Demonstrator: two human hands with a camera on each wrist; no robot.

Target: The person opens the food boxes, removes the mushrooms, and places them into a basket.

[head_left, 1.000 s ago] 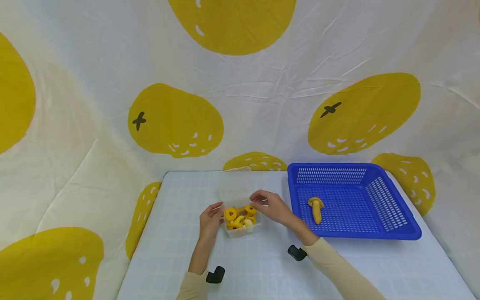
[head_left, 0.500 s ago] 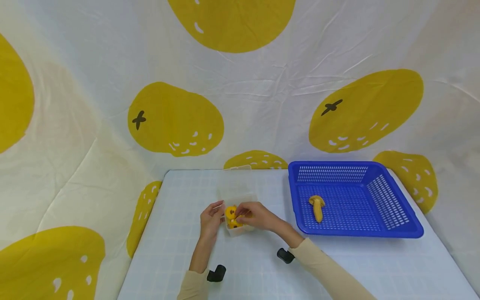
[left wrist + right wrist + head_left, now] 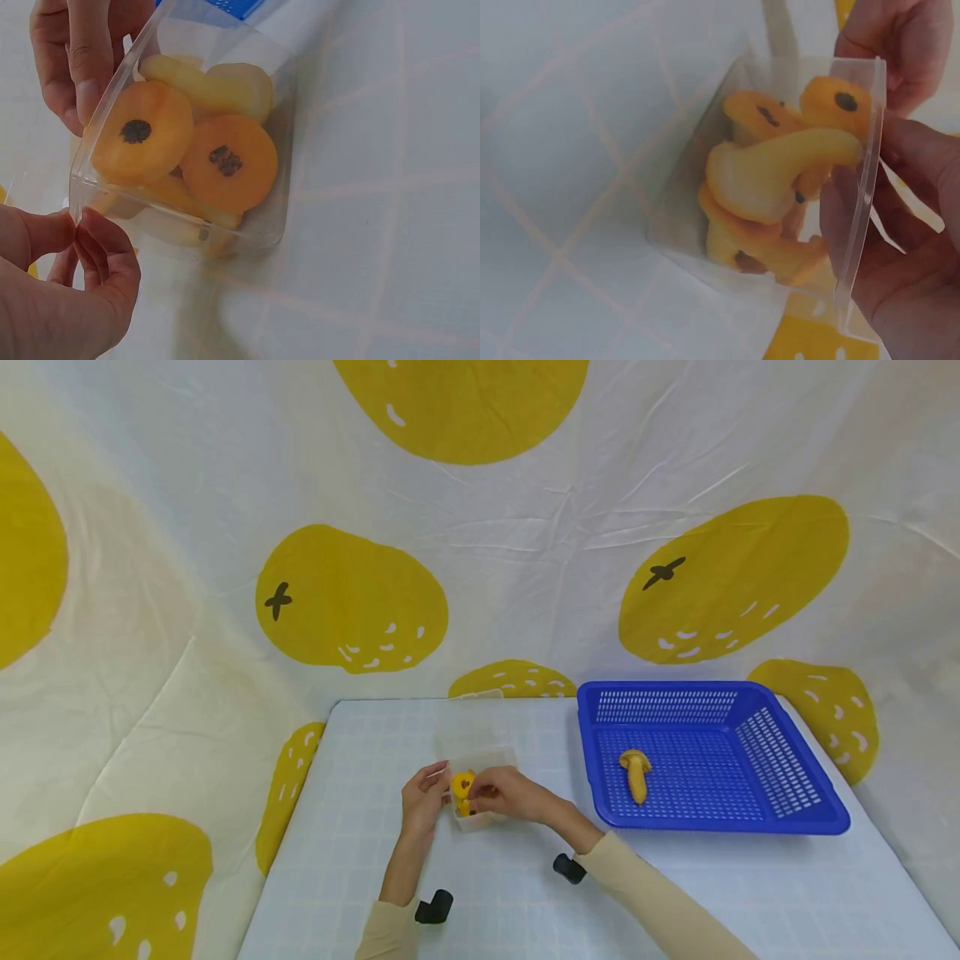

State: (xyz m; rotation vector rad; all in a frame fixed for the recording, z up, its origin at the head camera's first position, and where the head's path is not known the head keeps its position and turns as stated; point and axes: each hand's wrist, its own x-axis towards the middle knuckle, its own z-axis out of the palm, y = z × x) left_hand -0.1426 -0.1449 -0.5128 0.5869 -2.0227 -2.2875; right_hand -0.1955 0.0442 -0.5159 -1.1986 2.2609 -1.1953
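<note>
Several yellow-orange mushrooms [image 3: 750,180], some with dark spots, lie heaped in a clear plastic box [image 3: 262,229]. The box's lid [image 3: 471,727] is folded back behind it. My left hand [image 3: 422,802] pinches the box's left rim between thumb and fingers, plain in the left wrist view. My right hand [image 3: 513,795] reaches over the right rim with fingers bent down inside the box, close to a mushroom's stem in the right wrist view. Whether they grip a mushroom is hidden by the hand and the hazy wall. One tan-yellow mushroom [image 3: 637,777] lies in the blue basket [image 3: 712,824].
The blue basket takes up the table's right side. A pale checked tablecloth [image 3: 352,760] covers the table. Behind hangs a white curtain [image 3: 517,602] with large yellow fruit prints. A black wrist device [image 3: 435,907] shows at each cuff.
My right hand has moved left and down from the box's right rim into the box, and over the last half second barely shifts. My left hand stays on the left rim.
</note>
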